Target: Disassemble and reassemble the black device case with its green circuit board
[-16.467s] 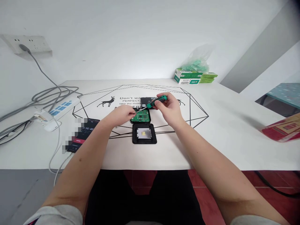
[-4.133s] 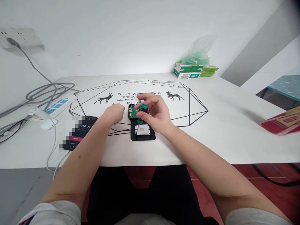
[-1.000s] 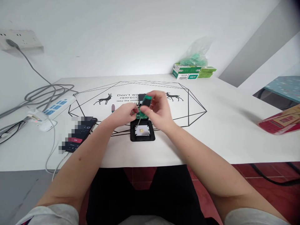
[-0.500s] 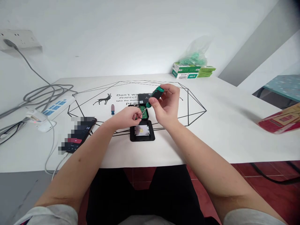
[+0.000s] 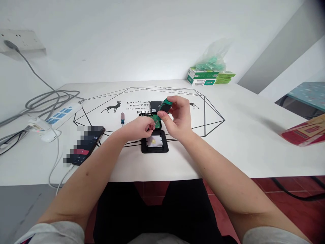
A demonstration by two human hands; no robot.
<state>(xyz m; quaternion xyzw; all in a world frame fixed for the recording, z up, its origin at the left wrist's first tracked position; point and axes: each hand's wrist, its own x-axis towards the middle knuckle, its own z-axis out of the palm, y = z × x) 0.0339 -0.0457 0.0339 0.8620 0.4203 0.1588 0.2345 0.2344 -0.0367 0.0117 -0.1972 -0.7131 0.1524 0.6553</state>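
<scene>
My right hand [image 5: 179, 117] is wrapped round the handle of a green-and-black screwdriver [image 5: 165, 106], which slants down to the left. Its lower end lies over a green circuit board [image 5: 157, 124] in a small black case. Close by, my left hand [image 5: 143, 128] has its fingers pinched together at the board's near left side; whatever lies between the fingertips is too small to make out. Just in front is a black cover [image 5: 165, 149] with a silvery plate [image 5: 157, 141] and a yellowish square on it. Behind the board lies a flat black battery-like piece [image 5: 154, 106].
A second screwdriver [image 5: 122, 118] lies left of my left hand. A phone [image 5: 88, 145] with a cable, a power strip [image 5: 62, 114] and coiled grey cords are at the left. Green-white boxes [image 5: 203, 74] stand at the back; a red package [image 5: 304, 132] is at the right.
My right hand and the screwdriver have come down slightly and to the left, and the handle's tilt has shifted. My left hand stays pinched at almost the same spot.
</scene>
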